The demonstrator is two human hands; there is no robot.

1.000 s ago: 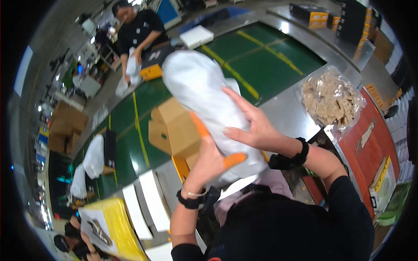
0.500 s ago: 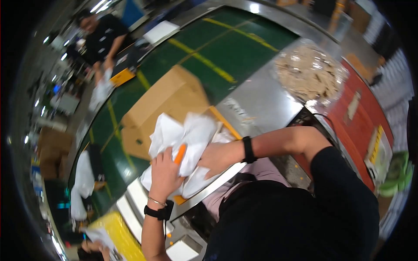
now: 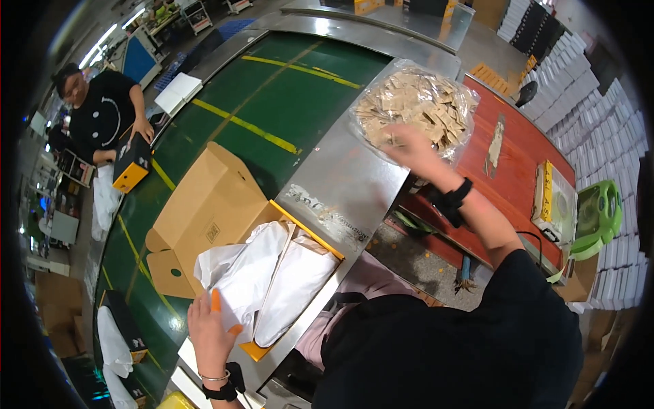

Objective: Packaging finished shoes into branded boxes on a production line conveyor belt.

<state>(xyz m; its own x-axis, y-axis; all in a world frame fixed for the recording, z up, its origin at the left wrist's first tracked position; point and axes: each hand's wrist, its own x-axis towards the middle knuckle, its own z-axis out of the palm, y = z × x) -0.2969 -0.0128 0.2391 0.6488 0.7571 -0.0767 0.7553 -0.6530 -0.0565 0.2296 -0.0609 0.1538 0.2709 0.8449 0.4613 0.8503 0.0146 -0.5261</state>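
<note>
An open brown cardboard box (image 3: pixel 204 194) with yellow-orange outer edges lies in front of me, its lid folded back over the green belt. White tissue paper (image 3: pixel 262 279) is folded in it; the contents are hidden. At the paper's left near corner is my left hand (image 3: pixel 212 330), fingers stretched out, orange covers on thumb and one finger. It seems to touch the paper lightly. My right hand (image 3: pixel 412 151) is over the near edge of a clear plastic bag (image 3: pixel 413 102) full of small brown paper packets. Motion smears its fingers, so I cannot see whether they hold a packet.
The green belt (image 3: pixel 286 102) with yellow lines curves away beyond the metal edge (image 3: pixel 340 177). At far left a person handles a black-and-orange box (image 3: pixel 131 161). Another dark box with white paper (image 3: pixel 114 344) stands at the left. A red tabletop (image 3: pixel 480 194) and green plastic case (image 3: pixel 598 218) are at right.
My right hand has left the tissue paper and moved right and away to the bag of packets. My left hand has eased back to the paper's corner. The paper now lies flatter.
</note>
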